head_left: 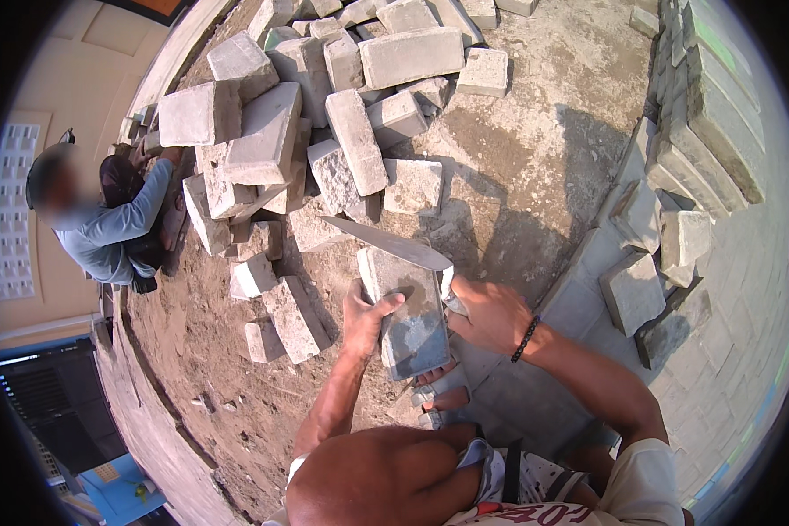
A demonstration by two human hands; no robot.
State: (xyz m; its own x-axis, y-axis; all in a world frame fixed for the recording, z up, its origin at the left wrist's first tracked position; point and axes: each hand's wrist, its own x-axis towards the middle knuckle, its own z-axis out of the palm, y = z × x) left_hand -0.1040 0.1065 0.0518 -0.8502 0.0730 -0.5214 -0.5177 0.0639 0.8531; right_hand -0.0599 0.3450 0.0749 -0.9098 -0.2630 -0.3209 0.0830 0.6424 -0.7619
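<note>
In my left hand [366,323] is a grey rectangular paving block [416,337], its thumb pressed over the left edge and its fingers around the side. The block is held tilted, with a darker, damp-looking patch on its face. My right hand [486,313] is closed round the handle of a trowel [394,246]. The trowel's pointed metal blade lies across the block's far end, its tip toward the left. I cannot tell whether the blade touches the block. A dark beaded bracelet is on my right wrist. Part of my foot shows below the block.
A heap of loose paving blocks [267,131] rises just beyond my hands. On the right, more blocks [633,294] lie on and beside a paved surface [701,377]. Another person [105,210] in a blue shirt crouches at the far left, reaching toward the heap.
</note>
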